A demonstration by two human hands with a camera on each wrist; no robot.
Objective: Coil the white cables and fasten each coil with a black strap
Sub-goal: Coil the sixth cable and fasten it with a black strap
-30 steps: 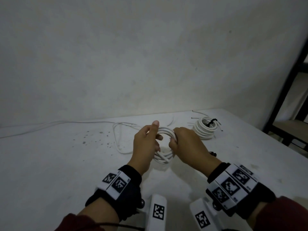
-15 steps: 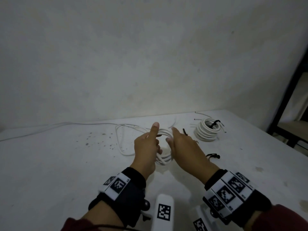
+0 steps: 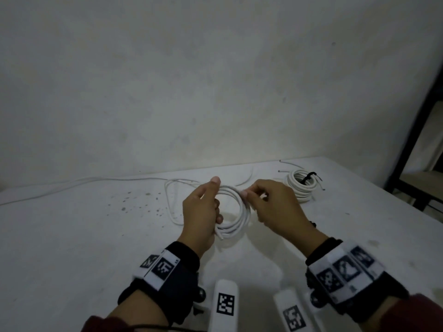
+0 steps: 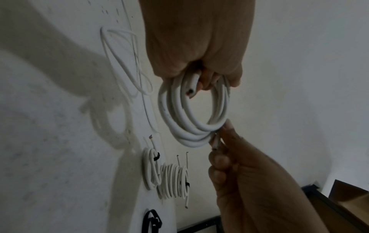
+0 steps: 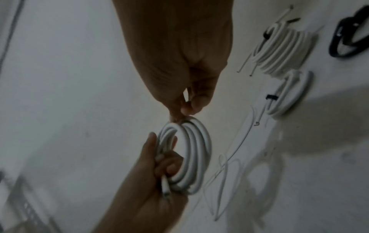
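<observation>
My left hand (image 3: 206, 207) grips the left side of a white cable coil (image 3: 238, 213) held just above the white table (image 3: 72, 248), thumb on top. My right hand (image 3: 247, 194) pinches the cable's free end at the coil's upper right. The left wrist view shows the coil (image 4: 191, 113) hanging from my left hand (image 4: 201, 78) while the right hand (image 4: 217, 141) pinches the cable end below it. In the right wrist view, the right hand (image 5: 180, 112) touches the top of the coil (image 5: 192, 155). A loose black strap (image 4: 152, 220) lies on the table.
Two strapped white coils (image 4: 151, 170) (image 4: 175, 181) lie at the table's far right; one strapped coil (image 3: 300, 185) shows in the head view. A thin loose cable (image 3: 170, 204) loops left of my hands and trails away left. A dark frame (image 3: 412, 130) stands at the right.
My right hand let go of the coil's right side, opened briefly, and now pinches the cable's free end. The left hand kept its grip on the coil.
</observation>
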